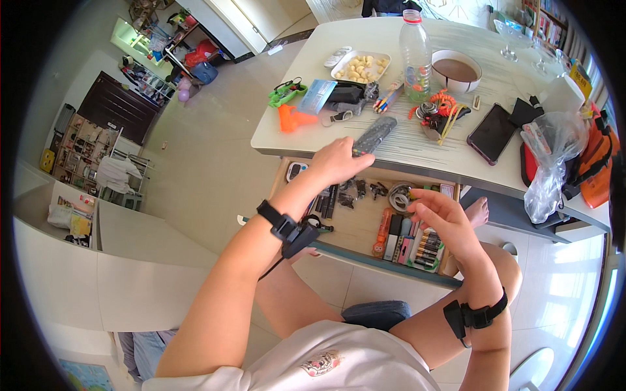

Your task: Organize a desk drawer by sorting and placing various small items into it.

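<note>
My left hand [339,161] is closed around the near end of a dark grey remote control [377,135], which looks wrapped in clear plastic. It is at the table's front edge, its far end pointing away over the tabletop. My right hand [440,218] hovers over the right part of the pulled-out drawer [349,242], fingers loosely curled and thumb apart, with nothing plain between them. Close to its fingertips lies a grey tape roll [399,195]. In the drawer beneath it are an orange tube-shaped thing [381,233] and a pack of batteries [427,249].
On the table [287,140] are an orange toy-like piece [293,119], green scissors [287,93], a tray of pale food pieces [362,67], a clear bottle [416,58], a bowl of brown liquid [456,70] and a phone [492,133]. A clear plastic bag [551,166] overhangs the right edge.
</note>
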Demonstrator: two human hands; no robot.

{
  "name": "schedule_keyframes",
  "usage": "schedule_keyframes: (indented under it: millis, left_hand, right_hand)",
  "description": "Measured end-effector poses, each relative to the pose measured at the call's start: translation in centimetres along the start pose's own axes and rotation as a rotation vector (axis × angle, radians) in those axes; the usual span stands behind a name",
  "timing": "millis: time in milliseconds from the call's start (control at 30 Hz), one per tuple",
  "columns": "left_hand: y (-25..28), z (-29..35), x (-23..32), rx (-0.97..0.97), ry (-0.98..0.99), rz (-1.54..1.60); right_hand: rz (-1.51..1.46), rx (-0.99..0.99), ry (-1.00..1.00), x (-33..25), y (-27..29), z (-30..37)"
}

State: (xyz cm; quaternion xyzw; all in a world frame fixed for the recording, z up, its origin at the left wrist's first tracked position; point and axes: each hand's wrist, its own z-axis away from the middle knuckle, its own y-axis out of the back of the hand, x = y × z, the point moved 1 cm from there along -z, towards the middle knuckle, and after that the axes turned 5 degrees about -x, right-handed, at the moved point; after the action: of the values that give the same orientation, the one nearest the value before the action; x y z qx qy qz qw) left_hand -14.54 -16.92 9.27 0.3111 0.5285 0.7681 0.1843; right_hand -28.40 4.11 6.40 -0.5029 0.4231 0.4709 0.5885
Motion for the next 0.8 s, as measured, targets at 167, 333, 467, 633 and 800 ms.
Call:
schedule_keyframes:
  millis: [167,333,467,633,800]
  left_hand:
    - [-1.7,4.1,0.7,-0.182,-0.117,0.633]
    - [-2.5,6.5,3.6,-0.310,-0.347,0.699]
    - [-2.9,7.5,5.9,-0.303,-0.489,0.695]
    - [-0.2,4.2,4.9,-0.072,-0.601,0.130]
    - [4.7,-4.1,-2.8,0.342,-0.435,-0.274]
  right_hand:
    - [0.042,-0.014,-0.023,1.0,-0.2,-0.5]
    - [-0.067,0.034,0.021,0.4,-1.0,-0.5]
    - [-0.345,0.106,-0.045,1.2,-0.8,-0.8]
    - [-0.632,0.299,0.088,-0.1,0.3,-0.2]
    - [-0.647,0.330,0.074,-0.7,0.6,0.1]
